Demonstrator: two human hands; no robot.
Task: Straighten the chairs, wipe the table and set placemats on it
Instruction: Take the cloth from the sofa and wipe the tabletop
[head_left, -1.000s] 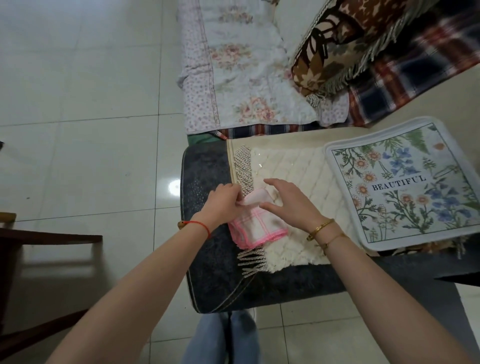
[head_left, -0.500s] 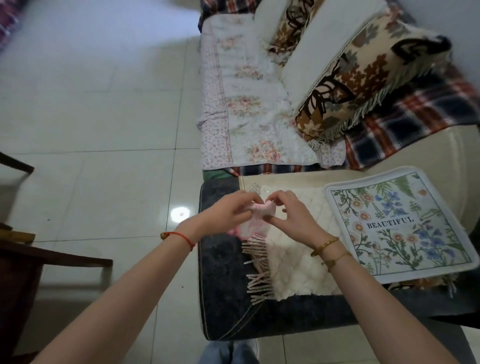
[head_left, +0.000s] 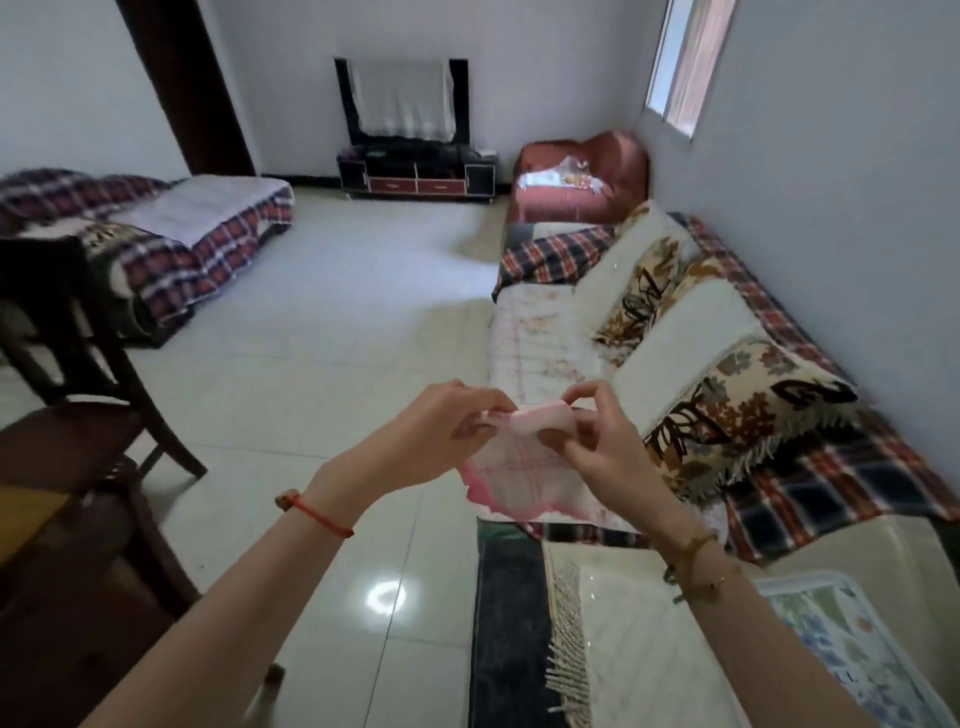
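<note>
A pink-edged white cloth (head_left: 524, 478) hangs in the air between both hands, above the floor and the sofa's near end. My left hand (head_left: 441, 431) pinches its top edge from the left, and my right hand (head_left: 597, 441) grips the folded top from the right. Below, at the lower right, a cream fringed placemat (head_left: 623, 639) lies on the dark table (head_left: 506, 623). A floral placemat (head_left: 841, 649) lies to its right, partly cut off by the frame. A dark wooden chair (head_left: 78, 332) stands at the left.
A long sofa (head_left: 675, 353) with plaid and patterned covers runs along the right wall. Another covered sofa (head_left: 171, 234) is at the far left, and a TV stand (head_left: 415, 176) at the back wall. Dark wooden furniture (head_left: 62, 571) sits at the lower left. Tiled floor lies between.
Both hands have lifted the pink cloth off the cream placemat into the air. My head has tilted up, so the room now shows and the table has dropped to the lower right.
</note>
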